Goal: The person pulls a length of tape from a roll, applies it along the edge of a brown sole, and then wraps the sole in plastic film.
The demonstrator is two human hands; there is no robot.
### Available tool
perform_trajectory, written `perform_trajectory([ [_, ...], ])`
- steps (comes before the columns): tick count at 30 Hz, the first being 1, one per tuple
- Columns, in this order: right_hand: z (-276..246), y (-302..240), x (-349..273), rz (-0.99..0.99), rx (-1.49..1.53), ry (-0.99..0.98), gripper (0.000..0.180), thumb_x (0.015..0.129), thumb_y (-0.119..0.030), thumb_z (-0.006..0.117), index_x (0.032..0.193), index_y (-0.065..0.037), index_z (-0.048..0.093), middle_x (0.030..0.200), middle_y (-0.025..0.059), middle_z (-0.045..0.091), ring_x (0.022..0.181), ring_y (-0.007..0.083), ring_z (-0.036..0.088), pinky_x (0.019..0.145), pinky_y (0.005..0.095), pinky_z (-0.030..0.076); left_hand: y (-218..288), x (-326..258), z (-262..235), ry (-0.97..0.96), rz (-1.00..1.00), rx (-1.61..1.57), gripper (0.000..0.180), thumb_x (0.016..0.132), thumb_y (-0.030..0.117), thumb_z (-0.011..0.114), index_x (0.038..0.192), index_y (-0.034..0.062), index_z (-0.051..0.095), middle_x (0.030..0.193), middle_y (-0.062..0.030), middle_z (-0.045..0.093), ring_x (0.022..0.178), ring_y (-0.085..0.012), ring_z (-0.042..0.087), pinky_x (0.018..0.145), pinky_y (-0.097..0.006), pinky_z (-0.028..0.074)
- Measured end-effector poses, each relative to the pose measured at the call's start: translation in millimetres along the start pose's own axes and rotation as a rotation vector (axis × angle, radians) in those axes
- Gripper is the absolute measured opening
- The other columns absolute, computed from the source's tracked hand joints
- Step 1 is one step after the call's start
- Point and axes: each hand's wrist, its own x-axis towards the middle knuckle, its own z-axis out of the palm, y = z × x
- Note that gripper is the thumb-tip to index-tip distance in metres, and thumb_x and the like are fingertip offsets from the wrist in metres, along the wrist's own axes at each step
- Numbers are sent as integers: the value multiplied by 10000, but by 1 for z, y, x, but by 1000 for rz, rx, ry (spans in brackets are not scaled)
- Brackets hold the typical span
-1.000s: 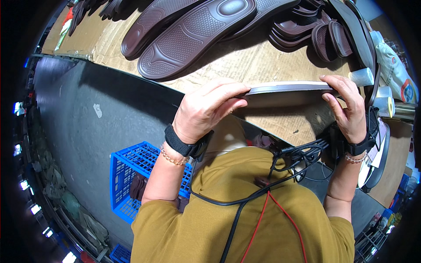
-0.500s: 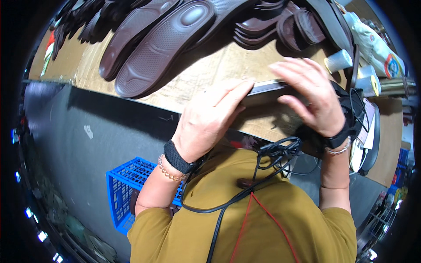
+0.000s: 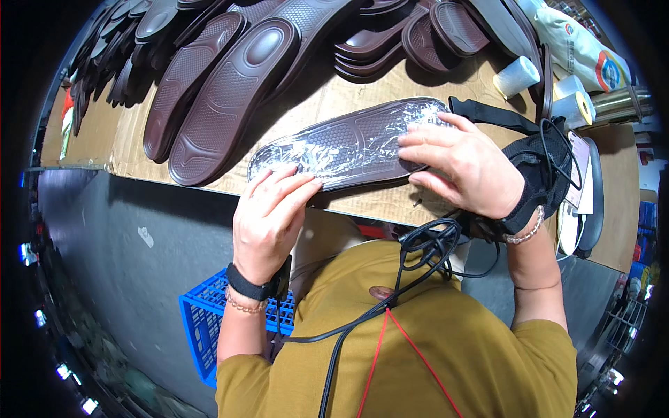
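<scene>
A dark brown insole [image 3: 353,143] lies flat on the cardboard-topped table, with crinkled clear film shining over both its ends. Whether a second insole is under it, I cannot tell. My left hand [image 3: 268,212] rests its outstretched fingertips on the film at the near left end; its thumb is hidden. On the right end, the stretched fingers of my right hand [image 3: 465,164] lie over the film, the thumb beside the near edge. Both hands are open. Unwrapped brown insoles [image 3: 237,104] are stacked just beyond, to the left.
Several more insoles [image 3: 446,31] cover the far side of the table [image 3: 209,182]. White rolls [image 3: 517,76] stand at the right, near a white printed bag [image 3: 578,52]. A black strap and cables [image 3: 435,240] hang by my right wrist. A blue crate [image 3: 202,334] sits on the floor at left.
The insole, seen edge-on between my hands before, now lies flat with its filmed face up. My left hand has moved left and nearer me; my right hand has come down onto it.
</scene>
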Motion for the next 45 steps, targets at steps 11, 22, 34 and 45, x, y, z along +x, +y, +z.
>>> perform_trajectory([
  [11, 22, -12, 4, 196, -248, -235, 1005, 930, -573, 630, 1520, 161, 280, 1610, 355, 259, 1526, 440, 264, 1268, 458, 216, 20, 5, -6, -290, -167, 98, 837, 859, 313, 703, 1558, -14, 380, 1608, -245, 374, 1503, -400, 348, 1247, -473, 253],
  [22, 15, -19, 15, 173, -227, -71, 1038, 833, -409, 791, 1523, 162, 266, 1610, 352, 263, 1519, 445, 281, 1246, 487, 263, 12, 7, -15, -329, -145, 94, 753, 889, 191, 727, 1546, 7, 408, 1591, -221, 410, 1483, -397, 378, 1212, -463, 316],
  [34, 26, -11, 30, -73, -476, -110, 513, 843, -169, 737, 1300, 17, 597, 1207, 182, 677, 1129, 295, 656, 1024, 411, 483, -6, 18, -32, -335, -83, -63, 812, 749, 26, 827, 1496, 63, 509, 1525, -167, 517, 1416, -345, 484, 1164, -438, 402],
  [45, -27, 38, 30, 32, 20, 10, 251, 833, -205, 785, 957, -19, 671, 837, 203, 669, 842, 410, 671, 756, 475, 540, -28, 37, -36, -114, -242, -211, 305, 838, 59, 807, 1096, 8, 653, 889, -161, 692, 777, -282, 667, 740, -335, 530],
])
